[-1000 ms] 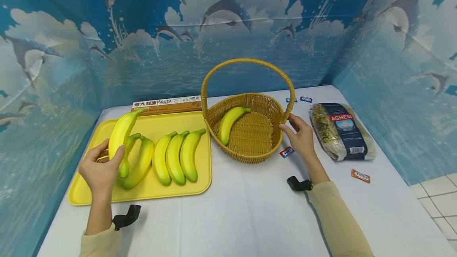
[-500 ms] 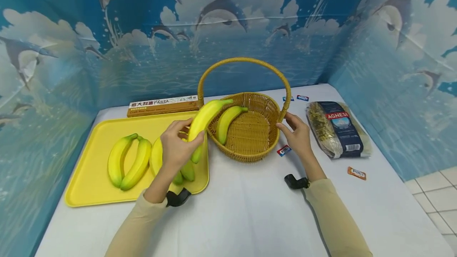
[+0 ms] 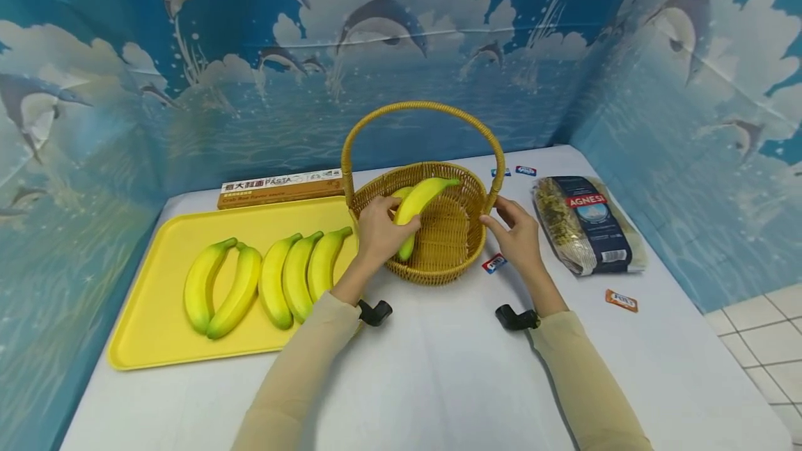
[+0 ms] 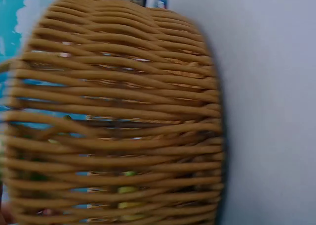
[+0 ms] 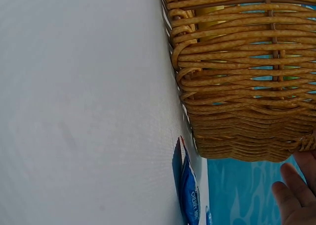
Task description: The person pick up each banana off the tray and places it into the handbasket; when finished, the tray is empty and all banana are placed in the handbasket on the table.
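Wicker basket (image 3: 438, 266) centre frame, left hand (image 3: 379, 228) grasping one banana (image 3: 421, 202) over it, second banana (image 3: 401, 193) beneath, right hand (image 3: 517, 234) relaxed at rim, five bananas (image 3: 269, 281) on one yellow tray (image 3: 156, 339) lower left.

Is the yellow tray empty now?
No, five bananas lie on the yellow tray, while the left hand holds another banana over the basket.

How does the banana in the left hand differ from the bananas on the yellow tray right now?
The held banana is gripped by the left hand over the basket; the tray bananas lie untouched on the yellow tray. It is single; they are five, side by side. All are yellow with greenish tips.
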{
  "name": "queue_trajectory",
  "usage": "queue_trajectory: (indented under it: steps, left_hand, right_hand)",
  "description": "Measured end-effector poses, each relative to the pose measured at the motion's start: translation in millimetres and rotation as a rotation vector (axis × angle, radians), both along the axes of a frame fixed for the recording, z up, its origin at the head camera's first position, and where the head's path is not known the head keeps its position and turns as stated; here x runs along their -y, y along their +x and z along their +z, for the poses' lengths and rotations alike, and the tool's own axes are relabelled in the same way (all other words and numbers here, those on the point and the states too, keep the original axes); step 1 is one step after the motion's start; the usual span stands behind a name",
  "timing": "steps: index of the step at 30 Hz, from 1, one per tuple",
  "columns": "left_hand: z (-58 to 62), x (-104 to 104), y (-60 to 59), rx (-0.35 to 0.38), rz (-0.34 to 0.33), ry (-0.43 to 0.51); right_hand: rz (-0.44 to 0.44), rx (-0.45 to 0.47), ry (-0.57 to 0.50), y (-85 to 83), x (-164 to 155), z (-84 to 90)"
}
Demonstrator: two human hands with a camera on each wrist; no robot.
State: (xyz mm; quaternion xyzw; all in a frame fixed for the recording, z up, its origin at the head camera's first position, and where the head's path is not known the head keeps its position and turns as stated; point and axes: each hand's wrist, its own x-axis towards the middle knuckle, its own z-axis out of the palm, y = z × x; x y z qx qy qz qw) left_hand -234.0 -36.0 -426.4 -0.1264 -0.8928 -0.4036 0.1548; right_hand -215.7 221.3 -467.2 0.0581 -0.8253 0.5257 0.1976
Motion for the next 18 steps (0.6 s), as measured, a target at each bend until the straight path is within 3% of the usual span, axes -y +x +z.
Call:
queue_trajectory:
  steps: [3,9,18]
  left_hand:
    - [-5.1,-3.9,-5.2,0.038,0.007,-0.029]
    - [-0.7,-2.2,-11.2,0.106,0.04,-0.051]
    - [-5.5,-9.9,-8.3,0.156,0.067,-0.162]
  right_hand:
    - [0.004,-0.002,-0.005,-2.1,0.2,-0.8]
    - [0.022,-0.014,0.007,-6.6,5.3,1.7]
    - [0.002,-0.01,0.014,2.5,-0.6,1.8]
